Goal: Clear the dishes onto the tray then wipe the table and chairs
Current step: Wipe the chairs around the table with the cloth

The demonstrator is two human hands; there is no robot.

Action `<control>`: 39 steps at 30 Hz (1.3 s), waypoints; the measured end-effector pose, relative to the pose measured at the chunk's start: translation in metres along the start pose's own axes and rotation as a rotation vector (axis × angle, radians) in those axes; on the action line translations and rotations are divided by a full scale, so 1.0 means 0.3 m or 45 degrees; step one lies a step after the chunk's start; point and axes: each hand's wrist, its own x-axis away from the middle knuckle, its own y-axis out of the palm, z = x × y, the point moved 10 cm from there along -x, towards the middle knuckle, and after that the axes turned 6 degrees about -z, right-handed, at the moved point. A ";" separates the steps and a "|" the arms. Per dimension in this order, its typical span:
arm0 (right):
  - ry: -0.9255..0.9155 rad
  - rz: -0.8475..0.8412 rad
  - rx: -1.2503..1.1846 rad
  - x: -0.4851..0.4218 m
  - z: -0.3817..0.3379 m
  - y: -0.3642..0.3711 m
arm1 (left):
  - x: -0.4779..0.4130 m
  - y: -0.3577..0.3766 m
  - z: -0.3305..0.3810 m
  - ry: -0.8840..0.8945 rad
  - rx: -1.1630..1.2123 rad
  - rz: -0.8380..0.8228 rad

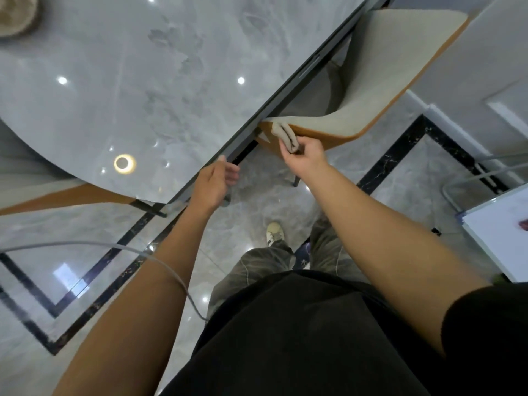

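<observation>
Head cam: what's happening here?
A person stands beside the marble table. The right hand pinches a folded grey cloth and holds it against the near edge of the beige chair, which is pushed in at the table. The left hand grips the table's edge. This looks like the chair-wiping part of the job.

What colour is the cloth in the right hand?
The cloth is greyish beige; the head view shows it.

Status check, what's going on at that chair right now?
Right hand pinches cloth against chair edge. Left hand grips table at its edge. No obstruction seen.
</observation>
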 end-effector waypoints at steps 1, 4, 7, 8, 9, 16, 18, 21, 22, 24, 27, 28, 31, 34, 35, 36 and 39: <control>-0.005 -0.001 -0.030 0.021 -0.006 -0.006 | 0.007 0.003 -0.004 -0.009 0.018 -0.004; -0.047 -0.049 -0.067 0.107 -0.045 -0.010 | 0.034 0.003 0.011 -0.006 0.055 -0.006; -0.087 -0.121 -0.073 0.185 -0.106 -0.022 | 0.061 -0.002 0.046 -0.002 0.115 0.011; -0.089 -0.133 -0.071 0.206 -0.126 -0.029 | 0.068 -0.001 0.059 -0.005 0.143 0.017; -0.093 -0.159 -0.048 0.239 -0.146 -0.026 | 0.084 -0.004 0.082 0.006 0.173 0.026; -0.190 -0.356 0.210 0.379 -0.249 -0.038 | 0.173 0.046 0.165 0.095 0.258 0.038; -0.223 -0.428 0.343 0.422 -0.266 -0.023 | 0.229 0.074 0.190 0.131 0.259 0.043; -0.251 -0.540 0.506 0.501 -0.252 -0.003 | 0.315 0.133 0.221 0.154 0.211 -0.012; -0.253 -0.570 0.557 0.516 -0.239 0.001 | 0.339 0.152 0.223 0.147 0.202 -0.047; -0.262 -0.600 0.697 0.550 -0.202 0.004 | 0.395 0.186 0.218 0.121 0.206 -0.118; -0.344 -0.572 1.054 0.592 -0.131 0.002 | 0.456 0.196 0.188 0.082 0.254 -0.157; -0.362 -0.580 1.160 0.604 -0.105 0.003 | 0.474 0.191 0.177 0.077 0.291 -0.154; -0.374 -0.668 1.366 0.640 -0.003 0.047 | 0.516 0.128 0.131 0.094 0.366 -0.101; -0.323 -0.776 1.431 0.668 0.118 0.098 | 0.534 0.045 0.085 0.137 0.374 -0.040; -0.306 -0.812 1.444 0.671 0.169 0.125 | 0.538 0.005 0.073 0.152 0.400 -0.016; -0.302 -0.838 1.464 0.673 0.207 0.145 | 0.547 -0.022 0.067 0.170 0.437 0.000; -0.339 -0.948 1.586 0.679 0.350 0.233 | 0.560 -0.163 0.045 0.307 0.486 0.084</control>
